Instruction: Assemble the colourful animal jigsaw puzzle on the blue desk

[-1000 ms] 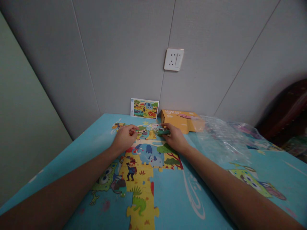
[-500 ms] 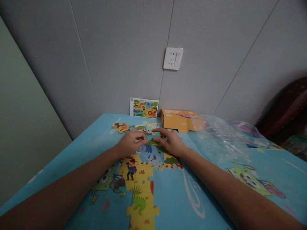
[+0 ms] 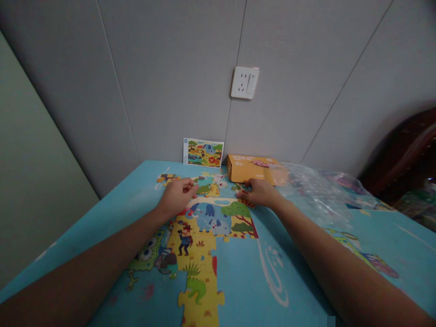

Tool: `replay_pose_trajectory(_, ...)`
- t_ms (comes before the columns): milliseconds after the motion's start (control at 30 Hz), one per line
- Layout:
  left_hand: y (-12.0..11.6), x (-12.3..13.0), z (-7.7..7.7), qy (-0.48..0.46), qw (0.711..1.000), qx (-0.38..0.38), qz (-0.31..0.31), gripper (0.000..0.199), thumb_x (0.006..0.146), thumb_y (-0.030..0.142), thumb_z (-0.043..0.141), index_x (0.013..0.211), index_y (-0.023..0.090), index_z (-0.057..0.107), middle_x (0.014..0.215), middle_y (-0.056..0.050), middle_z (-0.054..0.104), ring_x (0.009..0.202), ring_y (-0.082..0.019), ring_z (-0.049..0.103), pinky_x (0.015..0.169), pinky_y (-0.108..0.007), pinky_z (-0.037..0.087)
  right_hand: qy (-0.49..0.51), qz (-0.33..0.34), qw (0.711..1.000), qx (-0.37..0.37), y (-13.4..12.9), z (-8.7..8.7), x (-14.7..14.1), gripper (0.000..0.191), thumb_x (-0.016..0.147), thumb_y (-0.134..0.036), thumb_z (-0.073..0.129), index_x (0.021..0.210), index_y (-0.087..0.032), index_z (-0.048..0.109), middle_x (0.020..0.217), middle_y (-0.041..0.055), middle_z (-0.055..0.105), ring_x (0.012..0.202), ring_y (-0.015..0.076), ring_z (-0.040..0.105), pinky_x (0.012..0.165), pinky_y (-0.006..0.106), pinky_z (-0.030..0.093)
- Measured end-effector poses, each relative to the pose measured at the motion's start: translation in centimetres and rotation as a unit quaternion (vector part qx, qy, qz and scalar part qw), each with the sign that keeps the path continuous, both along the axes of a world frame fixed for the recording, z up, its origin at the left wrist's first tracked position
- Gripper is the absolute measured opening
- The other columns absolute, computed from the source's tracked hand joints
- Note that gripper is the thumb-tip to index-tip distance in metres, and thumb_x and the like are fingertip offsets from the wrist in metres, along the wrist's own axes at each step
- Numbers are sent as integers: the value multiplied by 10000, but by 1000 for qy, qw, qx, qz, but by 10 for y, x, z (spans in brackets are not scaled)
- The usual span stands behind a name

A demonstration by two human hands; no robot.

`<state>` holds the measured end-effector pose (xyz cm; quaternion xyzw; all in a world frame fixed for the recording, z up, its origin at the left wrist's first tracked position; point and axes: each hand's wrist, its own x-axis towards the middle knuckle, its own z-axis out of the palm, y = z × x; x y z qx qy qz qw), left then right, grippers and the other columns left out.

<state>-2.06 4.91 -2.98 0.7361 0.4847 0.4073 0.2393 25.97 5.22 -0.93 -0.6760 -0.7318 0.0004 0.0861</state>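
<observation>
A partly joined jigsaw puzzle (image 3: 200,236) lies on the blue cartoon-printed table cover, showing elephants, trees, a figure with a hat and a green crocodile. Over its upper left part is my left hand (image 3: 179,194), fingers curled together; whatever they hold is hidden. My right hand (image 3: 259,193) is at the upper right, beside the orange box, its fingers closed down at a puzzle piece (image 3: 245,200). Between the hands lie loose pieces (image 3: 207,187) with green and yellow print. More pieces (image 3: 167,178) sit beyond my left hand.
A picture card (image 3: 203,153) leans on the wall. Right of it is an orange box (image 3: 252,169), with crumpled clear plastic (image 3: 316,195) beside it. A socket plate (image 3: 245,82) is on the wall. A dark red rounded object (image 3: 402,159) stands at the right.
My hands have moved apart, the left slightly left and the right to the right. The pieces between them and more of the tree and elephant part now show.
</observation>
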Motion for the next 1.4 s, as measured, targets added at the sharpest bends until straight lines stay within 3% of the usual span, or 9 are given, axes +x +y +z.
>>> replay_pose_trajectory(367, -3, 0, 7, -31, 998, -49, 27, 256, 792, 392, 526, 781, 155, 623, 723, -69, 736, 616, -198, 661, 592, -288, 491, 152, -37, 986, 51, 0, 8, -8, 340, 791, -438, 609, 630, -142, 662, 579, 55, 610, 558, 143, 538, 503, 252, 294)
replay_pose_trajectory(500, 1, -3, 6, -18, 997, -33, 73, 315, 779, 370, 559, 964, 133, 652, 853, -89, 749, 830, -236, 685, 764, -324, 505, 226, -18, 970, 92, 0, 8, -11, 401, 826, -483, 532, 662, -135, 645, 577, 28, 584, 519, 113, 473, 485, 244, 273)
replay_pose_trajectory(633, 4, -4, 4, -51, 995, -29, 77, 565, 764, 335, 584, 1275, 107, 501, 933, -93, 739, 835, -217, 677, 755, -318, 510, 351, 80, 931, 58, -3, 7, -18, 432, 761, -541, 579, 643, -128, 621, 553, -3, 531, 504, 94, 414, 477, 231, 272)
replay_pose_trajectory(733, 2, -1, 3, -82, 996, -14, 43, 486, 770, 357, 591, 1192, 119, 559, 931, -89, 714, 682, -169, 647, 611, -264, 493, 407, 136, 902, -54, -12, 8, -30, 414, 727, -526, 638, 712, -113, 654, 535, -24, 505, 464, 72, 389, 445, 212, 271)
replay_pose_trajectory(933, -19, 10, 3, -24, 973, -93, -209, 380, 794, 396, 611, 1059, 124, 625, 698, -6, 633, 579, -114, 547, 530, -212, 402, 456, 212, 837, -215, -34, 12, -52, 379, 722, -457, 701, 868, -109, 667, 483, -44, 517, 365, 63, 422, 359, 183, 318)
replay_pose_trajectory(1067, -25, 12, 4, 16, 967, -100, -234, 309, 810, 359, 595, 1010, 124, 609, 568, 45, 566, 485, -81, 425, 472, -194, 308, 506, 235, 793, -244, -35, 8, -53, 361, 685, -405, 747, 862, -104, 656, 517, -26, 575, 386, 79, 498, 352, 173, 383)
replay_pose_trajectory(1167, -26, 13, 7, 0, 968, -107, -228, 234, 804, 344, 600, 911, 140, 556, 488, 82, 489, 432, -67, 364, 430, -181, 245, 607, 230, 721, -241, -30, -6, -50, 381, 703, -456, 719, 840, -110, 640, 553, 8, 619, 412, 115, 565, 325, 178, 394)
replay_pose_trajectory(1267, -27, 13, 7, -10, 960, -136, -244, 206, 814, 341, 590, 872, 169, 492, 441, 108, 436, 381, -65, 353, 393, -170, 234, 716, 176, 648, -189, -26, -21, -47, 415, 721, -527, 660, 698, -116, 618, 520, 29, 618, 306, 87, 468, 255, 177, 303)
replay_pose_trajectory(1400, -29, 13, 5, -6, 959, -151, -240, 199, 825, 336, 584, 874, 177, 475, 440, 97, 495, 358, -65, 379, 373, -160, 278, 727, 169, 645, -166, -29, -25, -47, 448, 691, -567, 663, 696, -121, 617, 561, 37, 630, 335, 91, 476, 282, 191, 332)
